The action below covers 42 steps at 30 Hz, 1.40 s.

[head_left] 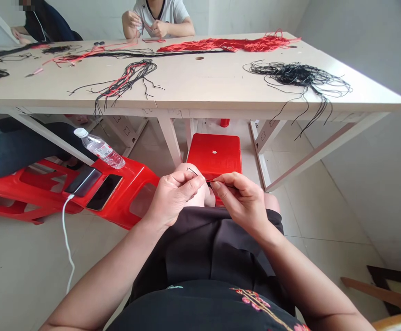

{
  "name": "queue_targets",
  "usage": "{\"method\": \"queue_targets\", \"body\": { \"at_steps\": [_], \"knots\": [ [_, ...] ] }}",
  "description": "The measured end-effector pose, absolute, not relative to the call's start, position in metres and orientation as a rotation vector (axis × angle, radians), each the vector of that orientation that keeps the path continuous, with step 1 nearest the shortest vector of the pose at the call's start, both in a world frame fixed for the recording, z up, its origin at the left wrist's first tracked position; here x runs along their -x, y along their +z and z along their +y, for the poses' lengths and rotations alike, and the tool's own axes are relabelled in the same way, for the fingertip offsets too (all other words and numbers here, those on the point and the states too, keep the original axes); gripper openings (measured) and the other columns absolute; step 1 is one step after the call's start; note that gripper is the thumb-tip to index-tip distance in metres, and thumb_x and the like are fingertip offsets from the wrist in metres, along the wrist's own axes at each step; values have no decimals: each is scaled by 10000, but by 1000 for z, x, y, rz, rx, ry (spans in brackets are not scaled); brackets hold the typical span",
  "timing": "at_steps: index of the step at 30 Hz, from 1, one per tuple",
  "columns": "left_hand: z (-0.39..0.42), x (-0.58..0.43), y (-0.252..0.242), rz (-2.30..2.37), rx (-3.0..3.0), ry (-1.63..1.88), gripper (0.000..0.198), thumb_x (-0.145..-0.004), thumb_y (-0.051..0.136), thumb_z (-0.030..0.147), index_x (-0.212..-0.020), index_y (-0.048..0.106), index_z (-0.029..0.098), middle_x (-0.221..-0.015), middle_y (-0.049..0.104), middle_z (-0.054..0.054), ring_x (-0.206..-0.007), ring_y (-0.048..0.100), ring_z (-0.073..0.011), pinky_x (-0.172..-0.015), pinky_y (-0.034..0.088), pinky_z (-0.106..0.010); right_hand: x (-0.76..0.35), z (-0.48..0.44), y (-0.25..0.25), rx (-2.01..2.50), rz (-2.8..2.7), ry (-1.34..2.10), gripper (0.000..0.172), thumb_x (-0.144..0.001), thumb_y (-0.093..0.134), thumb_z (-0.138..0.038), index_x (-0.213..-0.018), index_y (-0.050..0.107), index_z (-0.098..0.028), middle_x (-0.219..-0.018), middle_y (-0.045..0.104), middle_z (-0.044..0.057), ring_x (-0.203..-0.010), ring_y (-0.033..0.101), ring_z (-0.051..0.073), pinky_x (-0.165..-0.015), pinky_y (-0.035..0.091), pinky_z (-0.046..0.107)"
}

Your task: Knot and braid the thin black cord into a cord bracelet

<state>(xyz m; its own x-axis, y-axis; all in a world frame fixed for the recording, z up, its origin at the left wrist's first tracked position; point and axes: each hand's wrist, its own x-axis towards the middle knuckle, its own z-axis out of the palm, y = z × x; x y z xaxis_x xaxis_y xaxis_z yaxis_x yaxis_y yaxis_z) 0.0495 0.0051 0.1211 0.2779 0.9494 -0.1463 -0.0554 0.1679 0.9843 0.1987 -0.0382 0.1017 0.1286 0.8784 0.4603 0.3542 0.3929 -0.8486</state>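
Note:
Above my lap, my left hand [177,195] and my right hand [243,200] face each other, both closed in a pinch. A thin cord [208,180], red with a dark part, runs through the small gap between the fingertips. A dark loop of it [191,171] sticks up over my left fingers. How the cord is knotted or joined is too small to make out. Ahead on the table lie a bundle of black and red cords [126,80] and a loose tangle of black cord [298,76].
The pale table [200,87] spans the front, with a red cord pile [221,44]. A red stool [214,154] stands under it. On another red stool at left are a bottle [100,149], a phone [104,192] and a power bank [83,180]. Two people [162,18] sit across.

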Motion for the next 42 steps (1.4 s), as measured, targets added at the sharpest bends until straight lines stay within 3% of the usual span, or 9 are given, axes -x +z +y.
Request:
{"method": "queue_targets", "body": {
  "at_steps": [3, 9, 19, 26, 32, 42],
  "knots": [
    [3, -51, 121, 997, -1174, 924, 234, -678, 682, 303, -582, 551, 135, -527, 440, 47, -483, 359, -31, -443, 286, -168, -201, -37, 102, 1173, -1416, 478, 36, -801, 562, -205, -777, 587, -193, -678, 600, 0, -590, 536, 101, -540, 442, 227],
    [0, -56, 122, 1019, -1119, 939, 238, -658, 691, 312, -574, 551, 140, -508, 416, 56, -465, 363, -32, -431, 276, -172, -194, -36, 99, 1072, -1316, 734, 69, -788, 576, -235, -833, 560, -185, -711, 586, 1, -594, 539, 100, -526, 453, 230],
    [-2, -55, 123, 946, -1172, 881, 230, -689, 672, 307, -560, 580, 141, -505, 441, 43, -485, 394, -40, -459, 314, -177, -192, -36, 99, 1181, -1436, 350, 32, -764, 586, -181, -751, 614, -191, -611, 587, -9, -525, 509, 88, -468, 412, 211],
    [0, -53, 125, 953, -1206, 850, 199, -682, 680, 317, -604, 624, 143, -549, 497, 26, -505, 432, -44, -451, 323, -175, -192, -37, 97, 1131, -1440, 489, 32, -787, 559, -193, -787, 591, -189, -580, 572, -30, -448, 461, 65, -416, 383, 195],
    [-1, -54, 128, 931, -1234, 856, 202, -689, 673, 317, -600, 623, 143, -537, 493, 26, -494, 424, -44, -456, 332, -180, -190, -36, 97, 1092, -1447, 315, 50, -758, 567, -141, -755, 580, -189, -614, 564, -24, -474, 457, 68, -437, 392, 198],
    [-1, -55, 133, 957, -1211, 846, 189, -646, 702, 314, -578, 638, 149, -522, 529, 26, -458, 422, -44, -447, 339, -191, -195, -39, 101, 1134, -1448, 467, 50, -771, 553, -175, -759, 599, -189, -612, 578, -15, -481, 463, 75, -444, 391, 207]
  ]
}}
